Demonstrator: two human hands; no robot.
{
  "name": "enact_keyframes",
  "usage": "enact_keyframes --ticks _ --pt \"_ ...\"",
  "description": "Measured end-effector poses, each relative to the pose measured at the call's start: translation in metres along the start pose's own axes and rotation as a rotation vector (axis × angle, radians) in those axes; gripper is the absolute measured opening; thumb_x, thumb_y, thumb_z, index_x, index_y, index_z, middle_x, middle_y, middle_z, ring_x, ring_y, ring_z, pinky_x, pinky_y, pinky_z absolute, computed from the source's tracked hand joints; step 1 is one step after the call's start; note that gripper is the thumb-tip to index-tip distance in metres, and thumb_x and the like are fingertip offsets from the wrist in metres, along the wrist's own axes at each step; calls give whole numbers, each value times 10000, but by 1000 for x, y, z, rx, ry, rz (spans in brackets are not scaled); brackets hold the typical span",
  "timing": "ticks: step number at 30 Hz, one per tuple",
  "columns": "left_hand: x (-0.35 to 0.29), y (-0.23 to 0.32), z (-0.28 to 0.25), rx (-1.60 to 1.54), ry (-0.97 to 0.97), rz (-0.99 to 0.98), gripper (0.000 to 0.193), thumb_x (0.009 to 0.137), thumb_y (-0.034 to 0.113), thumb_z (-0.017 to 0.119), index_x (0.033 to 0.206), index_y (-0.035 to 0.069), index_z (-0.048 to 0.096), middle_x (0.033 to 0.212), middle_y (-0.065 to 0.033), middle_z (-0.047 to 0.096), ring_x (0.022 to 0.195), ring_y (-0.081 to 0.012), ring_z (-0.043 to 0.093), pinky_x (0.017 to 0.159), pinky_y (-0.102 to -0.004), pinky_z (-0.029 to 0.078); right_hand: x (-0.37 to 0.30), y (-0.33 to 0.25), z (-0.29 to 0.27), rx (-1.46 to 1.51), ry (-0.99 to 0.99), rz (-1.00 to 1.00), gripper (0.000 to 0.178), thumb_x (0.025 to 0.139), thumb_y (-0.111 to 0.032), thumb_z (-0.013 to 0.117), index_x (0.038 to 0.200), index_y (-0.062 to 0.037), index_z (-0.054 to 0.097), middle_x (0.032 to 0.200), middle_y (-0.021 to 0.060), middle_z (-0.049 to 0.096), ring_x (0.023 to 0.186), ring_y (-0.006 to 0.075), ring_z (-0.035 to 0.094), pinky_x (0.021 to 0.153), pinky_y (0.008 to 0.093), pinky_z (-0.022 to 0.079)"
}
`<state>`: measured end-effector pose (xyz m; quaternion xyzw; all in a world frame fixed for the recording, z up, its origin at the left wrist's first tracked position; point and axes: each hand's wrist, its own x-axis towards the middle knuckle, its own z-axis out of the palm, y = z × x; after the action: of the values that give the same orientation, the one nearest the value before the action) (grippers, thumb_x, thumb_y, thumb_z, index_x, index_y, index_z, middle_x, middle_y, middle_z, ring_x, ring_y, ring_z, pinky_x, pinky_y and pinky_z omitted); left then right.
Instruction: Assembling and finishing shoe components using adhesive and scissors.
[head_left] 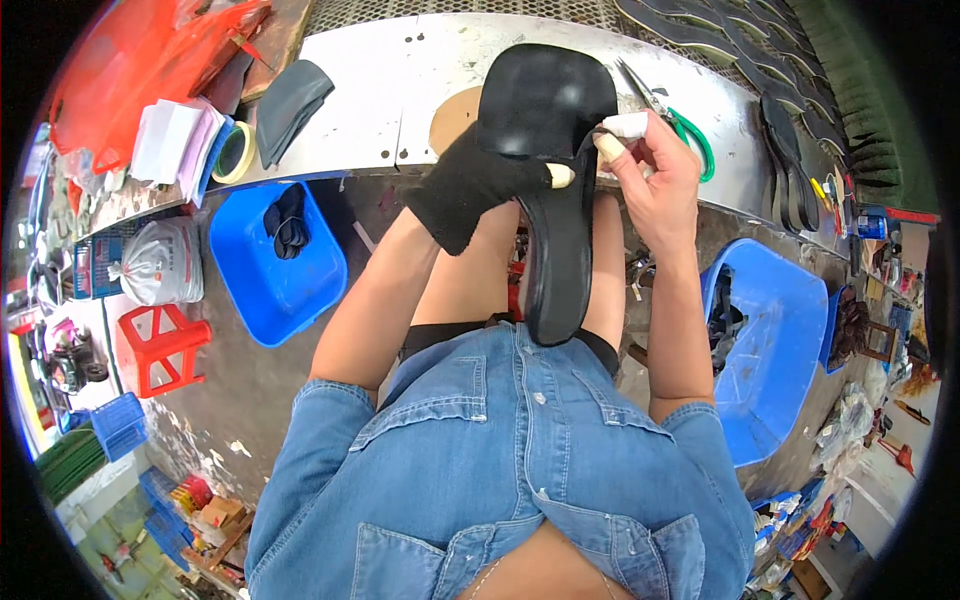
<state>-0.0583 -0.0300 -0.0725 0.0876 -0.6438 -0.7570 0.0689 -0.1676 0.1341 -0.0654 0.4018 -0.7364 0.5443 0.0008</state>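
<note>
A long black shoe sole (556, 265) stands on edge over my lap, its wide front end (545, 95) lifted toward the metal bench (390, 90). My left hand (470, 185), in a black glove with the thumb tip bare, grips the sole at its middle. My right hand (655, 165), bare with taped fingertips, pinches the sole's right edge near the top. Scissors with green handles (680, 125) lie on the bench just behind my right hand.
Blue plastic tubs sit on the floor at left (280, 270) and right (775, 350), each with black pieces inside. A roll of tape (232, 152), a black sheet (290, 100) and papers lie on the bench's left. Black soles (790, 140) line its right side. A red stool (160, 345) stands at left.
</note>
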Motion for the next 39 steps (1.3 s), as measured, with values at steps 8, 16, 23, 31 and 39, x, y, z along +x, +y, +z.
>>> enact_keyframes --ticks 8,16,23,31,39 --pt "15 -31 14 -119 71 244 524 706 40 743 1191 43 543 1115 -50 595 1010 -144 550 862 -280 460 8 -4 1 56 -58 99 153 758 -81 701 877 -11 636 682 11 534 580 70 472 524 216 375" --pt "7 -32 10 -274 295 99 406 751 29 707 1138 29 582 1056 -59 619 927 -147 587 814 -264 486 -15 10 17 563 67 321 365 839 -102 662 1178 -21 556 929 -7 615 761 47 556 675 199 444" --pt "6 -30 4 -336 318 71 326 766 52 708 1078 26 617 1010 -52 638 883 -143 602 779 -260 499 -34 8 14 584 -133 552 304 864 -166 642 1119 -6 597 949 21 617 819 83 563 707 221 455" --pt "-2 -21 0 241 574 99 284 862 199 632 1081 20 605 930 -55 644 832 -136 594 749 -294 479 -66 22 13 707 156 501 565 769 -78 697 1275 18 464 1200 98 546 1095 186 531 952 312 416" --pt "-23 -44 -26 -313 33 -172 455 944 219 506 1353 49 400 1172 -103 589 1074 -208 557 904 -325 455 46 54 -72 611 -152 419 401 855 -242 578 1182 -11 571 1031 69 633 935 112 606 814 241 493"
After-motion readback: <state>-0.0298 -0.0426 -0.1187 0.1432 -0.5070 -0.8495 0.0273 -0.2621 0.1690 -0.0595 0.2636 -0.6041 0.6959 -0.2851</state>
